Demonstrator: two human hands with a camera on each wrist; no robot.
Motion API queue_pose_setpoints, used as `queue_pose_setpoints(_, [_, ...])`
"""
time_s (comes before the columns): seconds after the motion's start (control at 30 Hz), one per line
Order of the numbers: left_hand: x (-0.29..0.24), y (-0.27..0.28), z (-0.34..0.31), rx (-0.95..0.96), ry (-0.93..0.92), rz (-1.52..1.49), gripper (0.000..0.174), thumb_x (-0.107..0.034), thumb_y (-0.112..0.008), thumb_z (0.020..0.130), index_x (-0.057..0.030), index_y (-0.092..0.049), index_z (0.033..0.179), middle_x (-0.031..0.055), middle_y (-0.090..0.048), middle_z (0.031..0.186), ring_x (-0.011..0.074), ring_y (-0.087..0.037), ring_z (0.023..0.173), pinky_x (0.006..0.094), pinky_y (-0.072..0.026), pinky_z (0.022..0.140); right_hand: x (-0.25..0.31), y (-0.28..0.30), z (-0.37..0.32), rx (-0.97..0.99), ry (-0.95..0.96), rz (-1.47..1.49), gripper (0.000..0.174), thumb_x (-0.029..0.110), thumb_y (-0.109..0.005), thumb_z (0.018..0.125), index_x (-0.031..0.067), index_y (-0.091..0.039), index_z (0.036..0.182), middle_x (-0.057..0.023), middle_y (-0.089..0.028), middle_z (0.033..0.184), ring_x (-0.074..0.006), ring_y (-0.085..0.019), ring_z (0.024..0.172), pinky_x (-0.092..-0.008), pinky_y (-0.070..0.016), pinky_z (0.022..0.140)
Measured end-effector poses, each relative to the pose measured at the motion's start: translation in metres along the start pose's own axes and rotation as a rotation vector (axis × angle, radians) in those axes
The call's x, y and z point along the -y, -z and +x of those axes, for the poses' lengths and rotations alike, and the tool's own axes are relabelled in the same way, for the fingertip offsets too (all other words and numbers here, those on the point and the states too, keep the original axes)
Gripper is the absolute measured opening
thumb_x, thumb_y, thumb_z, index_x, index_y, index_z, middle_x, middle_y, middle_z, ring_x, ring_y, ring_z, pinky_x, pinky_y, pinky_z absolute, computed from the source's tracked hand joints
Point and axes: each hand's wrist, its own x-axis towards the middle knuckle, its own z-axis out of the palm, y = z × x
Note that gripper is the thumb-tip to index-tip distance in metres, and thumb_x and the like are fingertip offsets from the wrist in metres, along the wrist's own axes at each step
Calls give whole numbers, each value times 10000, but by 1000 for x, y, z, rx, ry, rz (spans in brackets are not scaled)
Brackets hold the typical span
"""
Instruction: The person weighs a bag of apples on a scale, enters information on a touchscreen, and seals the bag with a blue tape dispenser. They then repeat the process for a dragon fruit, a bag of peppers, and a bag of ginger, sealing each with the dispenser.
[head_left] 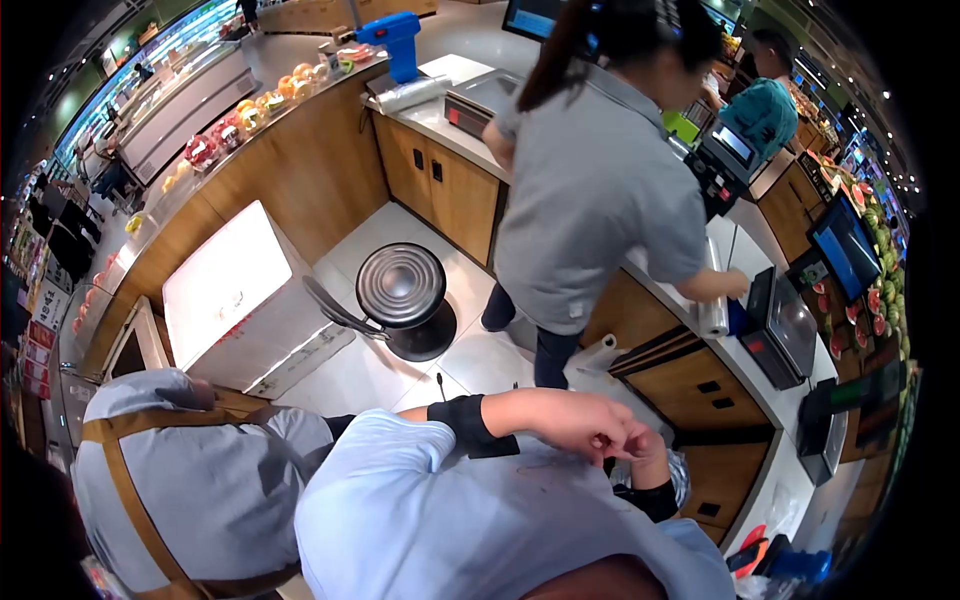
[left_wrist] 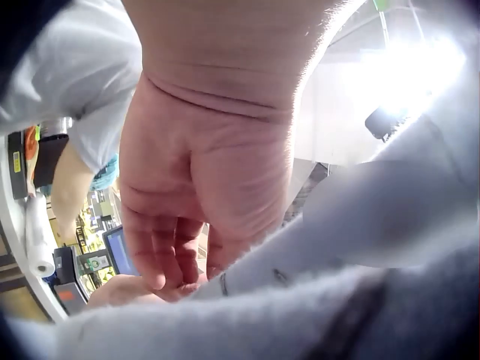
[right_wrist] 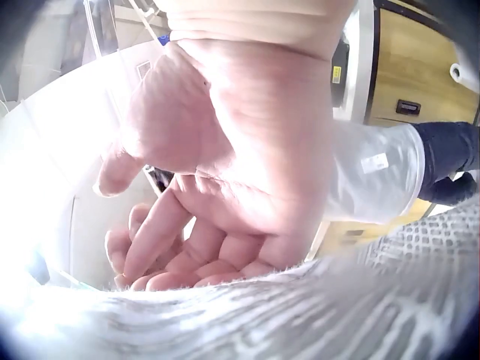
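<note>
Both hands meet in front of the light-blue shirt in the head view, the left hand coming from the left and the right hand beside it, touching. No object shows in either. Seen from the left wrist, the left hand hangs palm in view with loosely bent fingers, its fingertips against part of the other hand. From the right wrist, the right hand has its thumb apart and its fingers loosely curled; cloth hides part of the fingertips. Black bands circle the wrists.
A person in grey stands ahead at the counter. Another person, with brown straps, is close on the left. A black stool and a white box stand on the floor. Scales sit on the right counter.
</note>
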Motion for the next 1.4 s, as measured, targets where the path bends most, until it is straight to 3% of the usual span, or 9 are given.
queue_pose_setpoints(0.13, [10, 26, -30, -45, -99, -113, 219, -21, -756, 678, -19, -570, 793, 99, -534, 874, 259, -542, 768, 347, -444, 666, -3, 1, 51, -127, -49, 64, 658, 311, -699, 838, -129, -457, 1263, -247, -537, 1238, -324, -520, 1175, -447, -455, 961])
queue_pose_setpoints(0.33, [23, 53, -71, -65, -66, -114, 159, -4, -706, 718, -36, -561, 775, 84, -518, 876, 223, -532, 763, 321, -446, 663, -12, 27, 90, -194, -118, 85, 703, 328, -733, 805, -148, -458, 1243, -237, -560, 1206, -305, -560, 1128, -405, -455, 972])
queue_pose_setpoints(0.4, [24, 66, -84, -61, -65, -68, 139, -4, -692, 751, -46, -561, 773, 76, -524, 895, 212, -533, 772, 309, -451, 663, -5, 31, 114, -153, -237, -71, 721, 511, -701, 805, -80, -554, 1190, -142, -581, 1193, -240, -532, 1153, -371, -416, 973])
queue_pose_setpoints(0.5, [24, 80, -103, -83, 3, -103, 138, -10, -691, 752, -46, -559, 768, 77, -518, 901, 201, -524, 760, 302, -445, 652, -11, 37, 143, -94, -172, -74, 734, 527, -698, 800, -80, -555, 1186, -136, -585, 1189, -240, -547, 1133, -367, -428, 960])
queue_pose_setpoints(0.97, [28, 132, -155, -280, 82, -75, 153, 15, -708, 754, -41, -583, 822, 62, -527, 903, 205, -545, 799, 299, -457, 691, -14, 88, 225, -30, -218, -15, 592, 492, -606, 887, -80, -646, 1032, -172, -610, 1145, -287, -564, 1105, -420, -422, 983])
queue_pose_setpoints(1.23, [49, 177, -164, -316, 192, -1, 136, -24, -712, 766, -22, -582, 807, 62, -533, 895, 205, -549, 801, 299, -462, 688, 2, 127, 266, -10, -185, -61, 608, 486, -610, 878, -95, -636, 1057, -207, -632, 1106, -313, -579, 1092, -419, -426, 984])
queue_pose_setpoints(1.33, [63, 198, -157, -310, 228, 4, 131, -35, -705, 774, -24, -583, 818, 63, -536, 888, 210, -553, 801, 303, -463, 688, 13, 144, 270, -160, -231, 1, 560, 422, -631, 866, -112, -635, 1033, -212, -647, 1062, -307, -609, 1043, -413, -450, 959])
queue_pose_setpoints(1.37, [68, 206, -153, -282, 241, 9, 126, -49, -699, 782, -27, -583, 828, 67, -538, 884, 216, -555, 805, 313, -465, 690, 20, 150, 272, -206, -264, 70, 396, 254, -618, 873, -112, -638, 1026, -201, -655, 1045, -291, -618, 1032, -390, -463, 947])
queue_pose_setpoints(1.4, [73, 214, -148, -253, 256, 14, 123, -63, -693, 790, -30, -584, 837, 71, -540, 880, 222, -558, 808, 323, -467, 692, 25, 158, 273, -203, -263, 71, 396, 254, -618, 873, -112, -638, 1026, -201, -655, 1045, -291, -618, 1032, -390, -463, 947])
